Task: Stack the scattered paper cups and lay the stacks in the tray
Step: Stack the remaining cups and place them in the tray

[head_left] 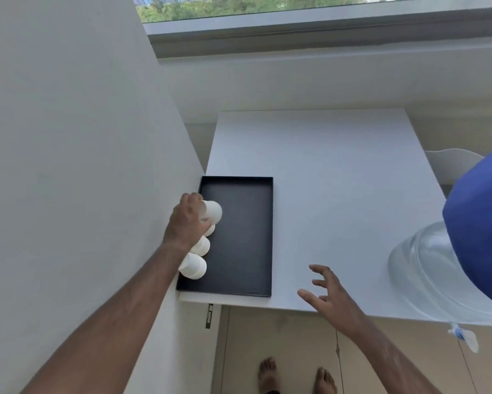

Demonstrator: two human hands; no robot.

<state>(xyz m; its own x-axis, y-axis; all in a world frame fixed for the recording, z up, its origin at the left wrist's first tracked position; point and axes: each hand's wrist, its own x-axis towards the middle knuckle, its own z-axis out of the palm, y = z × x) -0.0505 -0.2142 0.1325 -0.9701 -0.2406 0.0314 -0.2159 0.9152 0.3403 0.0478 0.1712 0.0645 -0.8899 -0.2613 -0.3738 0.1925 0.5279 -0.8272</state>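
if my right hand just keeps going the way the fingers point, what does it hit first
Probably nothing soon. The right hand hovers open at the near edge of the white table, fingers pointing up-left over bare tabletop. Veering left, it might meet the black tray; depth is unclear.

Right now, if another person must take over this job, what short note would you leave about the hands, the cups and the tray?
Left hand: grips a stack of white paper cups, lying on its side over the left part of the black tray.
Right hand: open, fingers spread, holds nothing, above the near edge of the white table.
In the tray: more cup stacks lie along its left wall, partly hidden by the left arm.
Done: no loose cups show on the table.
Left: release the held stack in the tray.
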